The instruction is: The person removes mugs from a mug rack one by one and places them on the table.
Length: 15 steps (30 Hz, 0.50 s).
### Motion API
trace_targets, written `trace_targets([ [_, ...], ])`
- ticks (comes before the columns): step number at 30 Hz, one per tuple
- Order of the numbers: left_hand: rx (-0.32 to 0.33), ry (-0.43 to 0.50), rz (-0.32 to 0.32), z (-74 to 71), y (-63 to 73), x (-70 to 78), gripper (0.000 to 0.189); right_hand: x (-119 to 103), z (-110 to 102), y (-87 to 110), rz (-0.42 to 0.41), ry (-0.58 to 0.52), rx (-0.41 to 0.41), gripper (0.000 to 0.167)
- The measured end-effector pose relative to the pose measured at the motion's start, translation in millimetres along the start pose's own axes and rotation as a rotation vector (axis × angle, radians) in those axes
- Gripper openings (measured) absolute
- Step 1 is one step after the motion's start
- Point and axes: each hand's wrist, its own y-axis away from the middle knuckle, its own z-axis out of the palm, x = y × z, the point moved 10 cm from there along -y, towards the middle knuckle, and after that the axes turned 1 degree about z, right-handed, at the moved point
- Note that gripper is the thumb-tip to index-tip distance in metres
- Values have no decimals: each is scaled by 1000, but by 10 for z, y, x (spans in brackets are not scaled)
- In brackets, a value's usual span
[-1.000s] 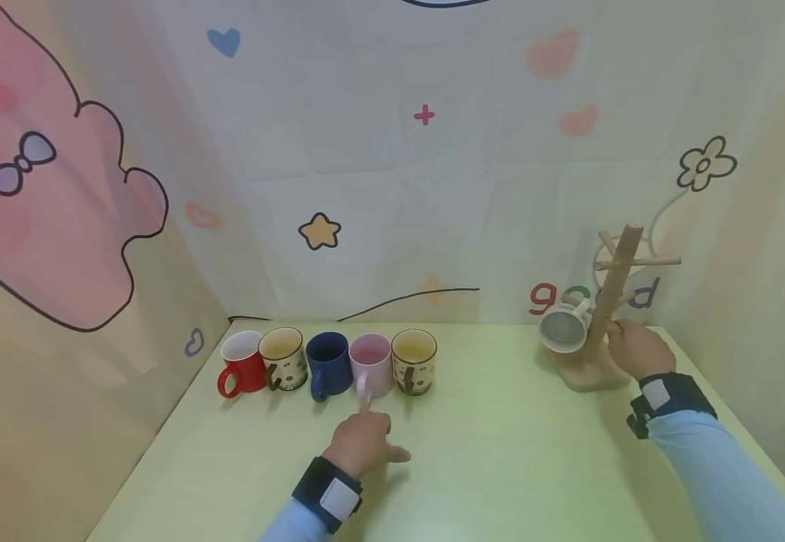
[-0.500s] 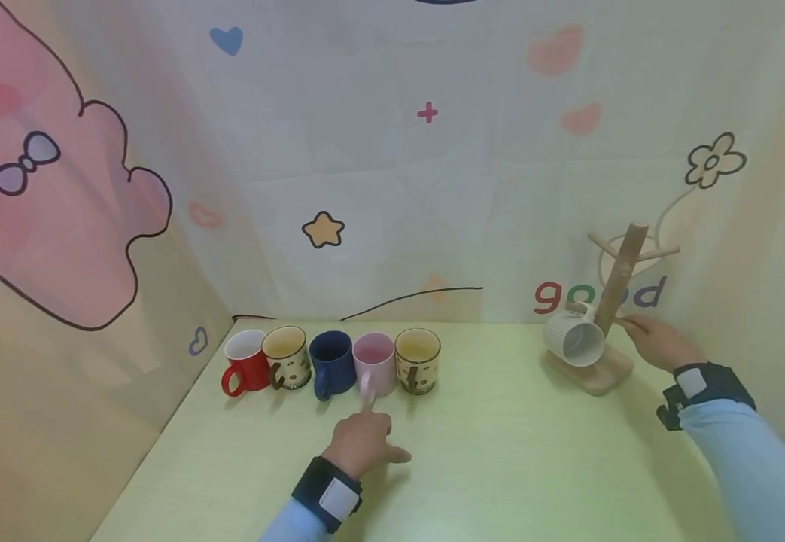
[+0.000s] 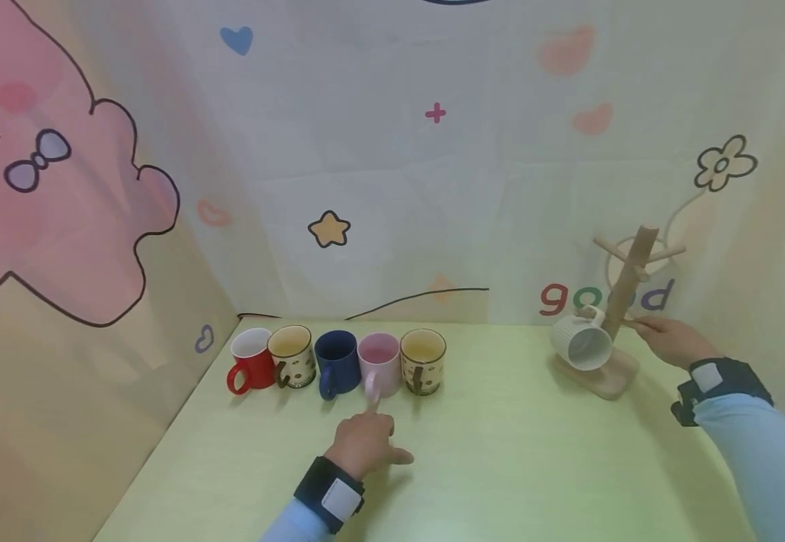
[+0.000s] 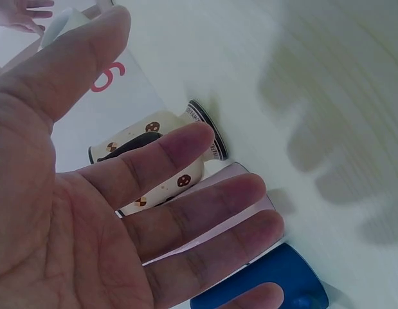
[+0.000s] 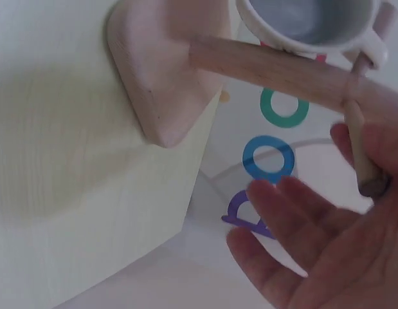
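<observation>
My left hand (image 3: 363, 446) is held out in front of the pink mug (image 3: 380, 363), fingers straight, one fingertip right at the bottom of its handle. The left wrist view shows the palm with nothing in it and a spotted cream mug (image 4: 153, 129) behind the fingers. On the right, a wooden mug tree (image 3: 629, 282) bears a white ribbed mug (image 3: 582, 340), hung by its handle on a lower peg, mouth facing forward. My right hand (image 3: 673, 342) pinches another lower peg (image 5: 359, 145) between thumb and index finger; its other fingers are spread.
In a row with the pink mug stand a red mug (image 3: 254, 361), a navy mug (image 3: 338, 361) and two spotted cream mugs (image 3: 292, 357), handles toward me. A printed cloth (image 3: 378, 165) hangs behind the pale table (image 3: 500, 452).
The mug tree has turned on its base, swinging the white mug's mouth forward and to the right. My right hand has moved right with the peg. The left hand has stayed in place.
</observation>
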Motion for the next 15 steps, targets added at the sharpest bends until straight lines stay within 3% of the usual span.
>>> trace_targets([
  [4,-11,2,-7,17,-6,9,49,-54,-44,71,63,81,137,52],
  [10,-16,-12,-3,33,0,31,47,-429,-196,265,61,217,535,42],
  [12,-11,-15,1,29,5,45,46,-575,-206,282,45,224,579,39],
  [15,-8,-13,9,23,14,73,47,-740,-172,240,29,209,551,35],
])
